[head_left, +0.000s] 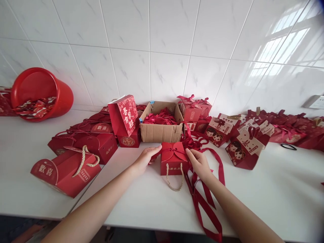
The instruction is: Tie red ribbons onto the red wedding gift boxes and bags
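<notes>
A small red gift box point(172, 156) stands upright on the white table in front of me, its petal-shaped top flaps folded together. Its twisted cord handle point(174, 188) hangs down the near side. A dark red ribbon point(206, 202) crosses the box top, and long loops of it trail over the table on the right. My left hand point(146, 159) pinches the ribbon at the box's left side, thumb on top. At the right side, my right hand point(199, 164) is closed on the ribbon near the top edge; its fingertips are partly hidden.
Behind the box stands a cardboard carton point(162, 132) of red ribbons. Red boxes with cord handles point(68, 170) lie at left, near a tipped red bucket point(64, 96) holding small packets. Printed gift boxes point(244, 152) stand at right, by a black ring point(288, 146).
</notes>
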A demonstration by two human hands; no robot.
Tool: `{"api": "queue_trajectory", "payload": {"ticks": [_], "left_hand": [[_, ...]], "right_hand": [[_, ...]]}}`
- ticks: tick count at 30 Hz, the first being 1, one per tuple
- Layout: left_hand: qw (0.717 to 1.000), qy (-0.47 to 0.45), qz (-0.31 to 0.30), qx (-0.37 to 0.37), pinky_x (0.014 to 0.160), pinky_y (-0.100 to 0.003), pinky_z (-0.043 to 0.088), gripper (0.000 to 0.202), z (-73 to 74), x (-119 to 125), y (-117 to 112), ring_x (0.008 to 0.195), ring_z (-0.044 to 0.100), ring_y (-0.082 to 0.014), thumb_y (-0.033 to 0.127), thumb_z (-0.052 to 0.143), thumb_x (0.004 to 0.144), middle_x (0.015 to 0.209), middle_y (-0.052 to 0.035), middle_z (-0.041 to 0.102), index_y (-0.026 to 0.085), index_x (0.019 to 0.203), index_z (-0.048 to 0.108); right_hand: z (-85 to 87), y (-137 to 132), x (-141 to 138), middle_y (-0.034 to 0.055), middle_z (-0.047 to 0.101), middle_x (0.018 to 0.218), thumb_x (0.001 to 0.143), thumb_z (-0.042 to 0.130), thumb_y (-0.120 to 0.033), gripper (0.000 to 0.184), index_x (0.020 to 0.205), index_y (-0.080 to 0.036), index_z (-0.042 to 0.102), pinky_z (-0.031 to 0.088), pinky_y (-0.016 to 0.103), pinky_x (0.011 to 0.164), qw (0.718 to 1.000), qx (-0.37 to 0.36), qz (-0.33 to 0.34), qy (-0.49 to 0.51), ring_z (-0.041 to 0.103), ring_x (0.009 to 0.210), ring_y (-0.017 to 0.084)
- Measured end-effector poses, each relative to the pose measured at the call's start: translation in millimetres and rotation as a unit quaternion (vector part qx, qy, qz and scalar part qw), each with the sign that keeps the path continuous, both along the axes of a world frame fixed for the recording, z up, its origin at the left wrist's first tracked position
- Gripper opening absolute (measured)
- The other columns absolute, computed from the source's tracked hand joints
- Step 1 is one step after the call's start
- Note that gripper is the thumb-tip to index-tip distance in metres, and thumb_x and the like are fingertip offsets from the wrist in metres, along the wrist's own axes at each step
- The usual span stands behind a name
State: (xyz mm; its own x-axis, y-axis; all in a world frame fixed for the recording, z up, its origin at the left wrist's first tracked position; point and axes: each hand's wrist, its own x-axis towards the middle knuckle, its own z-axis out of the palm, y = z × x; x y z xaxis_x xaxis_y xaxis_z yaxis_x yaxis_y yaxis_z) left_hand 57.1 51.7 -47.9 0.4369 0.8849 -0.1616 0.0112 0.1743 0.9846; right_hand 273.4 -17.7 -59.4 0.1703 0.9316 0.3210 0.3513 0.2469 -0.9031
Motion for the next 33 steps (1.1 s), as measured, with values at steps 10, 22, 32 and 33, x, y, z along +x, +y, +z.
{"api": "queue_trajectory", "payload": {"ticks": [10, 22, 32, 33], "left_hand": [[0.998, -0.014, -0.022, 0.052, 0.060, -0.023, 0.029, 0.040, 4.4, -10.7, 13.9, 0.065, 0.040, -0.0106, 0.044, 0.072, 0.070, 0.068, 0.0024, 0.045, 0.016, 0.059, 0.047], [0.995, 0.009, -0.057, 0.086, 0.069, -0.025, 0.036, 0.040, 14.5, -15.6, 8.0, 0.076, 0.049, -0.0146, 0.041, 0.070, 0.073, 0.078, -0.0004, 0.052, 0.016, 0.056, 0.044], [0.998, 0.005, -0.022, 0.062, 0.075, -0.027, 0.041, 0.026, 21.1, -0.3, -18.5, 0.080, 0.057, -0.0164, 0.038, 0.077, 0.067, 0.086, -0.0022, 0.061, 0.016, 0.078, 0.068], [0.998, 0.006, -0.017, 0.057, 0.075, -0.027, 0.042, 0.026, 21.3, 0.8, -20.6, 0.080, 0.057, -0.0164, 0.038, 0.077, 0.067, 0.087, -0.0023, 0.061, 0.016, 0.077, 0.068]], "right_hand": [[11.1, 1.6, 13.3, -0.0029, 0.040, 0.056, 0.078, 0.062, -0.060, 0.048, 0.060, -0.019, 0.046, 0.027, 0.023, 0.047, 0.999, -0.016, 0.005, 0.028, 0.033, 0.051, 0.010], [16.9, 0.3, 31.8, -0.0035, 0.045, 0.053, 0.076, 0.067, -0.057, 0.048, 0.057, -0.017, 0.049, 0.028, 0.022, 0.046, 0.985, -0.114, 0.114, 0.058, 0.036, 0.048, 0.008], [33.7, -14.5, 33.1, 0.0009, 0.060, 0.063, 0.082, 0.065, -0.050, 0.038, 0.065, -0.016, 0.060, 0.045, 0.024, 0.061, 0.964, -0.117, 0.207, 0.118, 0.053, 0.059, 0.011], [36.3, -16.8, 32.3, 0.0002, 0.059, 0.064, 0.082, 0.066, -0.048, 0.035, 0.067, -0.016, 0.061, 0.045, 0.024, 0.062, 0.965, -0.103, 0.199, 0.134, 0.053, 0.060, 0.011]]}}
